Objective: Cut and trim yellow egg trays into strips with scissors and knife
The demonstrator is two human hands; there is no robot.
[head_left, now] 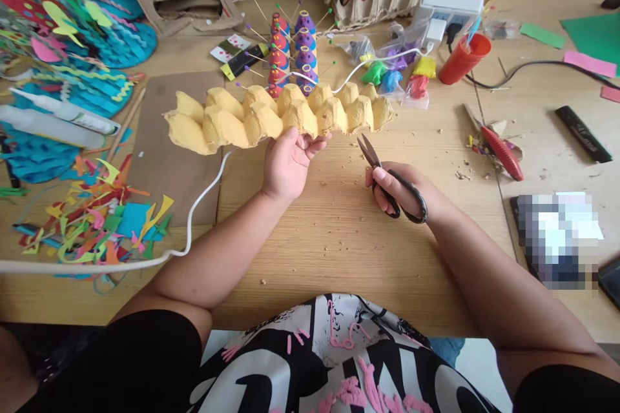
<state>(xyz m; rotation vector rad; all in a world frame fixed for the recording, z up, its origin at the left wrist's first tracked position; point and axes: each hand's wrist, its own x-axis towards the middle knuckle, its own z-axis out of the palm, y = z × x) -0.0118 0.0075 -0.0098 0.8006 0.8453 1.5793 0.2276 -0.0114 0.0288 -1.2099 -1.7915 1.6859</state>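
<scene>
A long yellow egg-carton strip (261, 121) with two rows of bumps lies across the middle of the view. My left hand (289, 164) holds it from below near its middle, some fingers hidden under it. Black-handled scissors (372, 153) are in my right hand (400, 187), just right of and below the strip. Their blades look closed, point up and left, and are apart from the strip. Behind the strip stand a red-and-blue painted carton piece (279, 51) and a purple one (305, 45), both with pins sticking out.
Paper scraps (97, 213) and a cardboard sheet (169, 142) lie left. A white cable (206, 197) crosses my left forearm. A red cup (465, 59), clay bags (391, 80) and a red-handled cutter (502, 151) are right. Egg cartons (382, 3) are stacked behind.
</scene>
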